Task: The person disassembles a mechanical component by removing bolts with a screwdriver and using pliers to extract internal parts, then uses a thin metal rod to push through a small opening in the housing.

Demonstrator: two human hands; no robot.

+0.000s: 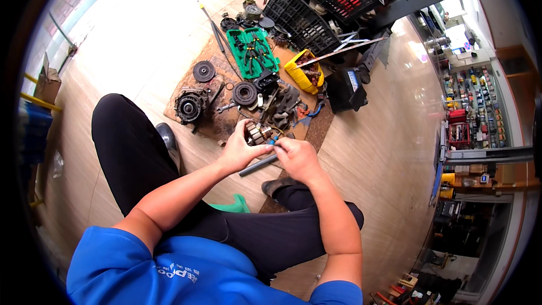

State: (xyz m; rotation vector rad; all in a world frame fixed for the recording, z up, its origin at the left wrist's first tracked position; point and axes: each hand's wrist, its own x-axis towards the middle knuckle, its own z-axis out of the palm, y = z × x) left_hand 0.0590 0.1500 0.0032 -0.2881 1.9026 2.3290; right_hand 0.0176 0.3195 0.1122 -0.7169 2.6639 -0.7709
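Observation:
My left hand (241, 151) is wrapped round a metal rotor (258, 134) with copper-coloured parts, held low above the cardboard. Against its right end, my right hand (294, 157) has its fingers closed in a pinch. A small blue piece (272, 142) shows at those fingertips; whether they grip it or something thinner is hidden. Just below both hands lies a grey tube (258, 165) on the floor. Beyond the rotor are greasy dark metal parts (280, 107), a round pulley (245, 94) and a wrench (226, 107).
A green tool case (252, 51) with pliers lies open on the cardboard (186, 82). Left of it are a ribbed disc (204, 71) and a round housing (191, 106). A yellow container (305, 72), a black battery (345, 89) and black crates (299, 20) stand to the right.

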